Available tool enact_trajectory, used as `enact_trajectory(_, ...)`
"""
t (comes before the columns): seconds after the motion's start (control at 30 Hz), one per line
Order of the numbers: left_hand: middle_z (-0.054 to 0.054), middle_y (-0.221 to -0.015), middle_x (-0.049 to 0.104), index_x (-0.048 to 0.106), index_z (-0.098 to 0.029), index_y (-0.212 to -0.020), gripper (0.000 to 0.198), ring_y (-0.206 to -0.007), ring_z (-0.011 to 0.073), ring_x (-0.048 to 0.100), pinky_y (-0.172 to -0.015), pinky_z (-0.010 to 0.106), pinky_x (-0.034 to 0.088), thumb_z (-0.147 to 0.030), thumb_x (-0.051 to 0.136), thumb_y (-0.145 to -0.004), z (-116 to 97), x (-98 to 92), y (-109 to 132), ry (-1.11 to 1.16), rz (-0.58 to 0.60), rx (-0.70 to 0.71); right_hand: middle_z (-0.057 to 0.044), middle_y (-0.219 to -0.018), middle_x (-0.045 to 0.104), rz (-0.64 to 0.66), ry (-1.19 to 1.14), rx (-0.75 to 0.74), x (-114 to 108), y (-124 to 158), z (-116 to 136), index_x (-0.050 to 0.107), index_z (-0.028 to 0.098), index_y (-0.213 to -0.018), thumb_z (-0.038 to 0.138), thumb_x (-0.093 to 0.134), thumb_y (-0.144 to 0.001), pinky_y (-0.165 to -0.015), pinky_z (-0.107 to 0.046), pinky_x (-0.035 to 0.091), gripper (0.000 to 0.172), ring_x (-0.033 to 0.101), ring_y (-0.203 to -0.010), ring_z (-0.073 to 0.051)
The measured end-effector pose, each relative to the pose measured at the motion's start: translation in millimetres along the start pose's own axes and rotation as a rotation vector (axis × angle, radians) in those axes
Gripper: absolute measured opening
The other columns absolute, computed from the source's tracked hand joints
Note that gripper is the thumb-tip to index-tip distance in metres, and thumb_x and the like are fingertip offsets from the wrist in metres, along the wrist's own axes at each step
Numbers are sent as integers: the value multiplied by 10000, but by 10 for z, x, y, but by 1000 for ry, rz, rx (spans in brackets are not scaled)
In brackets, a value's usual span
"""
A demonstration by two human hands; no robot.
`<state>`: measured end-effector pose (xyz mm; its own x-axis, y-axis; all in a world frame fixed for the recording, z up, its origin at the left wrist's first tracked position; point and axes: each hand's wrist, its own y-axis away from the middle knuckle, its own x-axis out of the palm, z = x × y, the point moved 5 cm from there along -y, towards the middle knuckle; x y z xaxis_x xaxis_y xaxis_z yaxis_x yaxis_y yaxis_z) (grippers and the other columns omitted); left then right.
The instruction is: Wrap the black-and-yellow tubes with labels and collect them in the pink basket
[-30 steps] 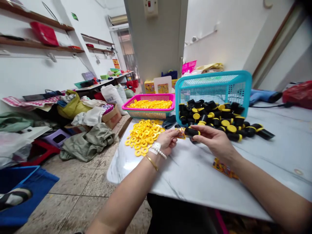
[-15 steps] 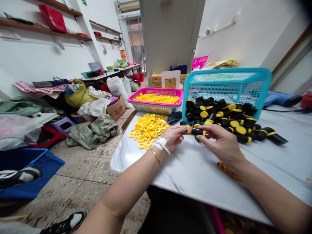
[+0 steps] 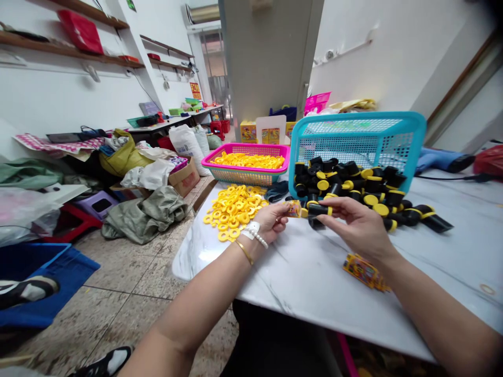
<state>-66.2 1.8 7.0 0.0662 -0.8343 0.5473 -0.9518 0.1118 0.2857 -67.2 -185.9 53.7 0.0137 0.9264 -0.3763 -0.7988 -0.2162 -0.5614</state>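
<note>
My left hand point(image 3: 274, 220) is closed, pinching a small orange-yellow printed piece point(image 3: 294, 209), which looks like a card or label. Just right of it, my right hand point(image 3: 357, 228) grips a short black tube point(image 3: 316, 210) with a yellow end between thumb and fingers. A small gap shows between the printed piece and the tube. Beneath my right wrist lies a little stack of similar printed pieces point(image 3: 363, 271). Loose yellow rings point(image 3: 231, 209) are heaped beyond my left hand. More black tubes with yellow ends point(image 3: 353, 180) spill from a tipped blue basket point(image 3: 417, 136).
A pink-rimmed basket point(image 3: 283, 163) of yellow rings stands at the back of the white table point(image 3: 306, 303). A dark cloth point(image 3: 277, 190) lies beside it. Yellow printed boxes point(image 3: 248, 131) stand behind. On the floor at left are a blue crate point(image 3: 70, 262) and piled cloths point(image 3: 145, 212).
The printed piece in my left hand has come away from the tube, leaving a gap. My right hand has stayed near, still holding the tube. The view has shifted slightly.
</note>
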Motion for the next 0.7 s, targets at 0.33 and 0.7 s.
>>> enact_trajectory(0.33, 27, -728, 611, 611, -76, -852, 88, -377, -17, 377, -311, 93, 160, -109, 557, -913, 50, 83, 8, 133, 80, -101, -28, -895, 749, -14, -395, 302, 147, 25, -258, 756, 231, -1024, 347, 859, -666, -708, -308, 596, 390, 685, -776, -171)
enact_trajectory(0.7, 21, -659, 603, 607, -86, -755, 150, -379, -6, 393, -323, 114, 146, -162, 615, -884, 54, 123, 51, 16, 80, -22, -66, -1208, 703, 70, 14, -17, 104, 86, -26, 677, 242, -998, 286, 762, -771, -606, -299, 506, 247, 650, -760, -157)
